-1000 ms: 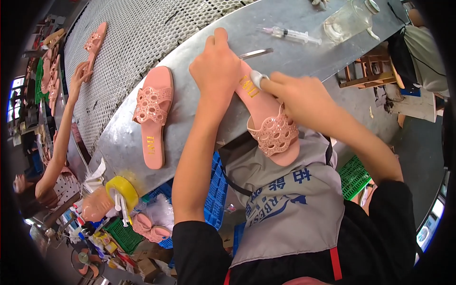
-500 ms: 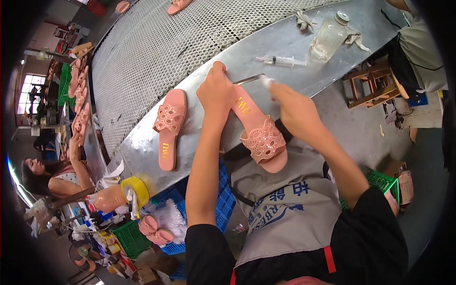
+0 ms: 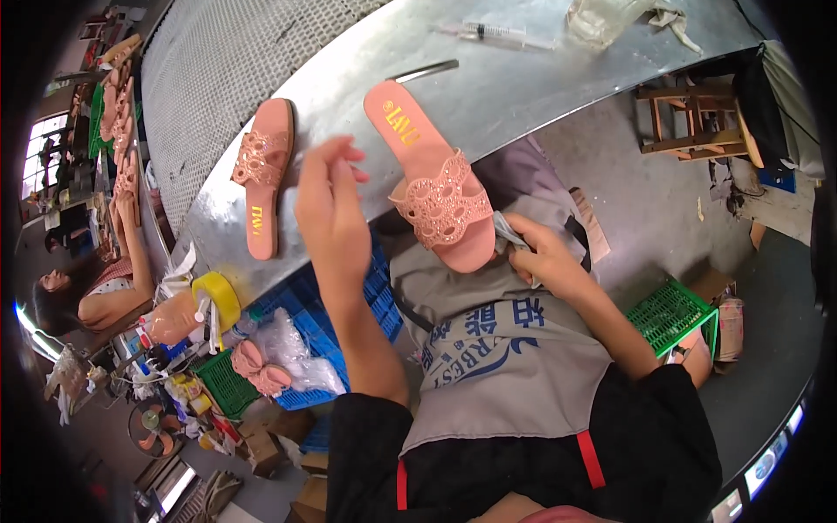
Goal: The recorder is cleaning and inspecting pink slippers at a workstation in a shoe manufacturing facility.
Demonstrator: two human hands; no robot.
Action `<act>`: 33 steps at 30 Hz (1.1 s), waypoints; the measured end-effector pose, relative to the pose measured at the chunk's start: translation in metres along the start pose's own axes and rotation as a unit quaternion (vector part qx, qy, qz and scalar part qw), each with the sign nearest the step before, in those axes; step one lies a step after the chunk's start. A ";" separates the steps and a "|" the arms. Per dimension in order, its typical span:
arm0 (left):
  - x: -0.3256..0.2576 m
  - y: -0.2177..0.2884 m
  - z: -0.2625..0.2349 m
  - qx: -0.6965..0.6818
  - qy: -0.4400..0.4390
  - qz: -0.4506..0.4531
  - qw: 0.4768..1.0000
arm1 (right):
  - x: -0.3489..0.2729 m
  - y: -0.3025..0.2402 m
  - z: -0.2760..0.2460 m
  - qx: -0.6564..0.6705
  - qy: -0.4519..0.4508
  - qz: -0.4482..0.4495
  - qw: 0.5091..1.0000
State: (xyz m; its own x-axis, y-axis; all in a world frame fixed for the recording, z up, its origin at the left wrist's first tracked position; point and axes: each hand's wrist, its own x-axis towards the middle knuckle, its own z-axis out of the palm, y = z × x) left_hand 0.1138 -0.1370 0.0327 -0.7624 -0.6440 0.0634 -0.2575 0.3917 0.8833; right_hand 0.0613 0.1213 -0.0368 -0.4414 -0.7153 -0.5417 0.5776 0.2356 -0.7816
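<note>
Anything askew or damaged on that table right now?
One sandal looks precarious: its toe juts past the edge of the table over the apron, while the other sandal lies fully on top. I can make out no spill or damage.

Both tabletop sandals (image 3: pixel 421 152) are peachy pink, straps (image 3: pixel 445 207) dotted with sparkly bits, gold lettering (image 3: pixel 403 127); apron's (image 3: pixel 523 401) grey, tape's (image 3: pixel 227 295) bright yellow.

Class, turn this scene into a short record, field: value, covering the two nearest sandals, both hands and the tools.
Sandal at left: pink, on the metal table, toe pointing away
Sandal at right: pink, studded strap, toe towards the person
Left hand: raised between these sandals, nothing visible in it
Right hand: gripping a grey-white cloth
Tools: thin metal tool, syringe
</note>
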 end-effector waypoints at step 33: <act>-0.080 -0.006 -0.003 -0.154 0.011 0.062 0.986 | 0.019 -0.048 0.044 -0.266 0.019 -0.378 0.886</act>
State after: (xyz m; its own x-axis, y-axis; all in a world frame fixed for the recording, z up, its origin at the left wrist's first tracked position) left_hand 0.1783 -0.0901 0.0235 -0.7623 -0.6199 0.1861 0.0316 0.2516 0.9673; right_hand 0.0551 0.0677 0.0035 -0.5926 -0.7809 0.1979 -0.2948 -0.0184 -0.9554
